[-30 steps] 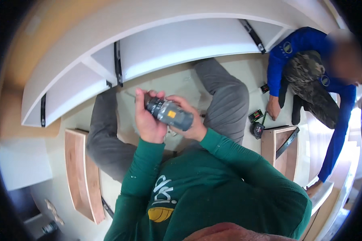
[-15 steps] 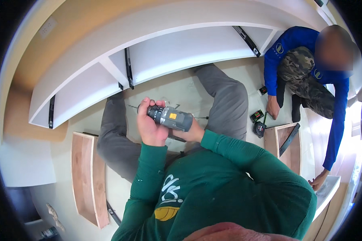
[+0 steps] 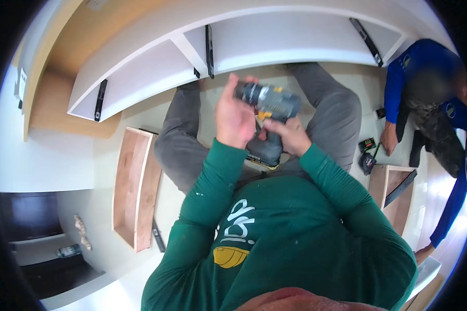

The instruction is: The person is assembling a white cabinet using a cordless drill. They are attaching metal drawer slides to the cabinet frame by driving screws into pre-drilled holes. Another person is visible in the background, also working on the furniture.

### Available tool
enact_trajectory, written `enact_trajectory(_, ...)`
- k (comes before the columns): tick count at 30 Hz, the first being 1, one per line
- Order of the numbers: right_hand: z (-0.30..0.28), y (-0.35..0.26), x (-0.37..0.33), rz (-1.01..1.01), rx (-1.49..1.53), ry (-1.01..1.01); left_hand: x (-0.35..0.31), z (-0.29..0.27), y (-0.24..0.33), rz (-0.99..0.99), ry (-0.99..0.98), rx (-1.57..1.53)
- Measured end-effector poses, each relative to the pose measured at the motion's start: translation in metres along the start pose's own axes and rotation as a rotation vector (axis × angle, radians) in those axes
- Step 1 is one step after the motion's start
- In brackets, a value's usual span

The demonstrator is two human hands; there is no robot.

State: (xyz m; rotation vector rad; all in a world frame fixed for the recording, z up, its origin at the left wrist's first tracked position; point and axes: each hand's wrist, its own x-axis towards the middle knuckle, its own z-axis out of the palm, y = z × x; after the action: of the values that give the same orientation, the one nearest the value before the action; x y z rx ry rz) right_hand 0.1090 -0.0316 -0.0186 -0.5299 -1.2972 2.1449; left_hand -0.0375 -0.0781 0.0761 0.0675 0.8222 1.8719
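A grey and black cordless drill point(image 3: 277, 103) with yellow-orange parts is in both my hands above my lap. My left hand point(image 3: 232, 118) is closed around its front end at the chuck, slightly blurred, and hides the bit. Around the handle, near the trigger, my right hand point(image 3: 291, 137) is wrapped. The battery base point(image 3: 262, 161) points down toward my shirt. Ahead of the drill stands a long white cabinet point(image 3: 290, 39) with black drawer slides, one of them a slide point(image 3: 209, 52) beside a divider.
A wooden drawer box point(image 3: 151, 199) lies at left, with a loose slide point(image 3: 158, 237) beside it. At right are a tape measure point(image 3: 367, 163), a small dark box point(image 3: 367, 144) and another drawer box point(image 3: 378, 181). A co-worker in a blue sleeve point(image 3: 394, 96) crouches there.
The drill has turned upright, its handle and battery now showing below the body. My right hand has come into fuller view on the handle. The whole view has swung left.
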Motion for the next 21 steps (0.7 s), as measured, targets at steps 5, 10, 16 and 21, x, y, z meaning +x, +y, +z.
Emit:
enact_trajectory(5,-0.033,-0.045,0.048,0.048,0.304,0.041,0.049,-0.033,0.044,0.108,-0.101,0.743)
enact_trajectory(10,-0.085,-0.078,0.165,0.071,0.319,0.022,0.109,-0.061,0.150,0.631,0.301,1.053)
enact_trajectory(16,-0.131,-0.066,0.305,0.175,0.530,-0.057,0.170,-0.042,0.156,0.547,0.295,1.208)
enact_trajectory(21,-0.113,-0.055,0.353,0.229,0.561,-0.135,0.175,-0.032,0.137,0.652,0.333,1.020)
